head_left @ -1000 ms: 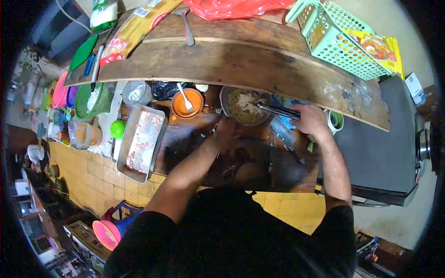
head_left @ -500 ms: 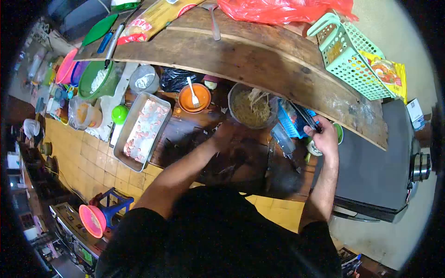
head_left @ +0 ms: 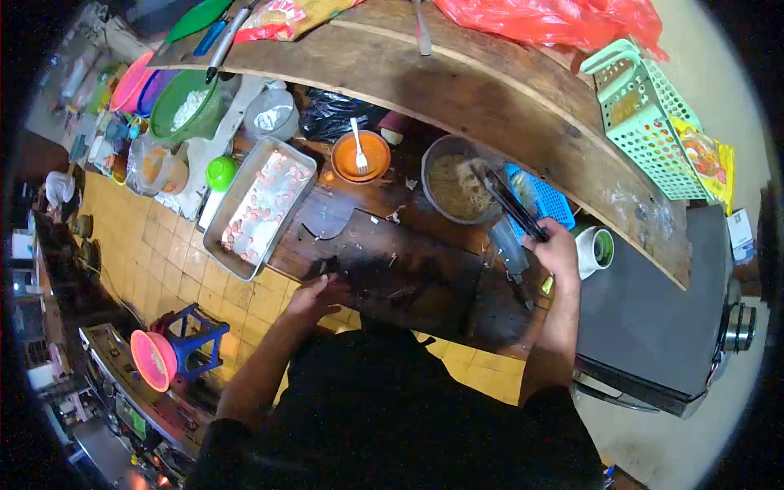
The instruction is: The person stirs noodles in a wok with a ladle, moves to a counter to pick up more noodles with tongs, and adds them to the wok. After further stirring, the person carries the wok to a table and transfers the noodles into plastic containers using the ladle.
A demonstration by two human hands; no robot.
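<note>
My right hand (head_left: pixel 557 250) is closed round the handle end of dark tongs (head_left: pixel 516 206). The tongs' far ends reach the right side of a bowl (head_left: pixel 456 181) of pale, stringy food. By the table's near edge, my left hand (head_left: pixel 312 296) has its fingers apart and holds nothing. A metal tray (head_left: pixel 214 237) with pink pieces on white powder lies to its upper left. An orange bowl (head_left: pixel 380 155) with a white fork (head_left: pixel 359 150) in it stands left of the stringy food. Right of that food is a blue basket (head_left: pixel 549 201).
A wooden shelf (head_left: pixel 490 102) spans the top, bearing a light green basket (head_left: pixel 645 122) and a red plastic bag (head_left: pixel 555 23). A cleaver-like tool (head_left: pixel 511 251) lies near my right hand. A white cup (head_left: pixel 594 250) stands beside it. A blue stool (head_left: pixel 196 343) is at lower left.
My left hand has moved left and back to the table's near edge. The tongs in my right hand have swung out to the bowl of stringy food. The view has shifted slightly.
</note>
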